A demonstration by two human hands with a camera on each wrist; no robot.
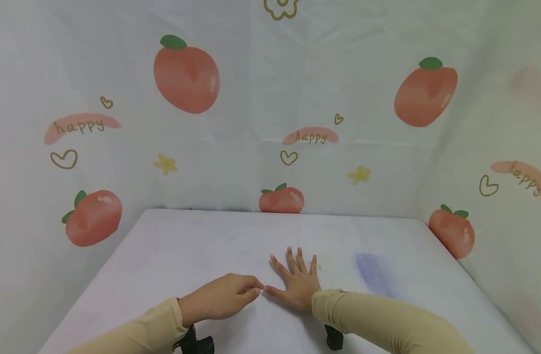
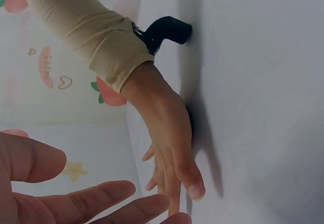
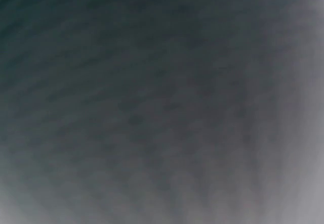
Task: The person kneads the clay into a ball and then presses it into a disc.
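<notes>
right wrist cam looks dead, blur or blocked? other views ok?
Right wrist view: a dark grey smear, nothing resolves; looks pressed close against a surface. Head view: sharp, even soft light, right hand flat on the table. Left wrist view: the left hand near the lens is soft; the right hand casts a shadow.

The table (image 1: 173,255) is white, with a faint blue-violet smudge (image 1: 371,273) just right of the right hand (image 1: 298,283). Both sleeves (image 1: 385,319) are beige. Behind the table, the white backdrop (image 1: 261,98) carries orange-red fruits with green leaves, pink "happy" strokes, yellow flowers and brown outlined hearts. Black wrist mounts (image 1: 195,341) show under the sleeves.
</notes>
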